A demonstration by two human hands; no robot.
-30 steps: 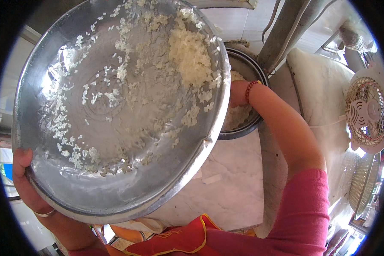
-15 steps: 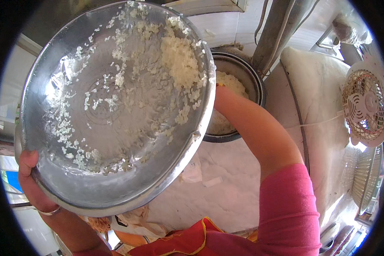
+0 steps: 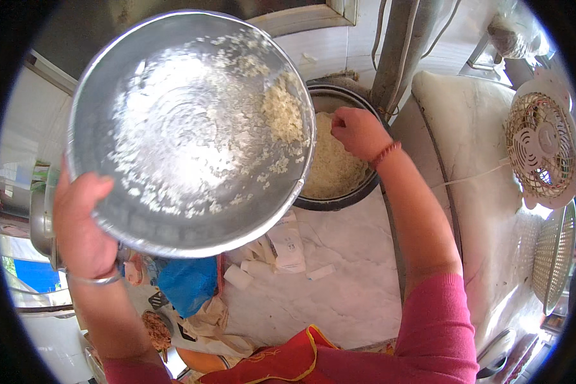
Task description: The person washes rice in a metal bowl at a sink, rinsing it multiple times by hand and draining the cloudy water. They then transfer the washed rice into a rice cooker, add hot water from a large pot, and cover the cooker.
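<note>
My left hand [image 3: 83, 221] grips the rim of a wide, shiny metal basin [image 3: 237, 225], its thumb over the edge. The basin is lifted and tilted, its inside facing me. Grains of white rice are scattered across it, with a thicker clump of rice [image 3: 283, 110] on the wall nearest the pot. To the right, a dark-rimmed round pot [image 3: 349, 202] holds a mass of pale rice [image 3: 333, 168]. Above that rice, my right hand [image 3: 360, 133] has its fingers curled together, and whatever may be in them is hidden. The basin covers part of the pot's left side.
Both stand over a marble-patterned counter [image 3: 358, 275] with a white packet [image 3: 289, 248] and a blue bag [image 3: 187, 285]. A brown food in a bowl [image 3: 157, 329] sits lower left. A fan [image 3: 537, 144], a colander [image 3: 555, 259] and a thick upright pipe [image 3: 411, 51] stand to the right.
The basin has shifted lower and away from the pot, uncovering more of the counter. My right hand has come out from behind its rim and now shows above the rice.
</note>
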